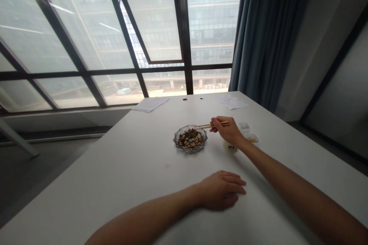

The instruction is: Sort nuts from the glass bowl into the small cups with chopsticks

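My right hand (225, 128) is closed around a pair of wooden chopsticks (207, 126). Their tips reach over the back rim of a clear glass bowl (176, 142). Inside the bowl lies a mix of small brown, dark and pale pieces (189, 138), like nuts or seeds; whether the tips pinch one is too small to tell. My left hand (221, 190) rests palm down on the table in front of the bowl, fingers stretched out, holding nothing. Beneath my right wrist stands a pale round container (230, 146) with dark lettering, partly hidden by the hand.
Two small white dishes, a rear one (245, 126) and a nearer one (255, 137) with light pieces in it, stand right of my right hand. Papers lie at the far left (151, 104) and far right (234, 102) of the white table (129, 168). Windows and a blue curtain (264, 38) rise behind.
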The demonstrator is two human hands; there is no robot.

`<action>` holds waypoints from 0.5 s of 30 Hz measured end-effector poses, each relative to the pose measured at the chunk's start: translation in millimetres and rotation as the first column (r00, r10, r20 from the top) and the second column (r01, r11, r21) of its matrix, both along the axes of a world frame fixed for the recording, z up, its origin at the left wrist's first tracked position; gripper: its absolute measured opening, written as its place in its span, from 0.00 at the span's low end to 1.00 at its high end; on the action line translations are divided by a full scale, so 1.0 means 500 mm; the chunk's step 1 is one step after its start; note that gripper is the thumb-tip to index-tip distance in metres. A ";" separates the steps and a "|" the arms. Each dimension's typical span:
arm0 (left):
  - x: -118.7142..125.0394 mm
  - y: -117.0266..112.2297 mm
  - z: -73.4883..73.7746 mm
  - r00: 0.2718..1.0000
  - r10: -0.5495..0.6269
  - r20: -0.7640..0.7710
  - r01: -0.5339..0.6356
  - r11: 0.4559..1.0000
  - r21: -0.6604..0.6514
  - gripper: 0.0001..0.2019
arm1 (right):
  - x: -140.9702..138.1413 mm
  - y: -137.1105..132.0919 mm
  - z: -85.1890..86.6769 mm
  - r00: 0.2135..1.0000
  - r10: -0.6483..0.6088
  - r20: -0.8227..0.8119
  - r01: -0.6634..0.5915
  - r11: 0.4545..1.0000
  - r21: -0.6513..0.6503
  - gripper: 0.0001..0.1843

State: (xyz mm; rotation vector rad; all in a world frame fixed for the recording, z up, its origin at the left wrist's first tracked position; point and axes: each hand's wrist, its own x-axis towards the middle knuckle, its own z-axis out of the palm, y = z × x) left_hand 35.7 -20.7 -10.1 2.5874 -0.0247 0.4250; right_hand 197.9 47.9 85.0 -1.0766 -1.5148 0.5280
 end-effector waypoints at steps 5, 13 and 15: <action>0.001 0.003 0.001 1.000 -0.005 -0.018 0.005 1.000 -0.010 0.19 | 0.007 0.030 0.048 0.944 0.068 0.323 -0.072 0.997 0.000 0.27; 0.004 0.002 0.002 0.999 0.017 -0.031 -0.017 1.000 0.010 0.18 | -0.008 0.094 0.099 0.844 0.252 0.473 -0.184 0.965 -0.186 0.26; 0.005 0.002 0.002 0.999 0.029 -0.040 -0.028 0.999 0.023 0.17 | -0.028 0.102 0.102 0.800 0.264 0.539 -0.172 0.961 -0.217 0.26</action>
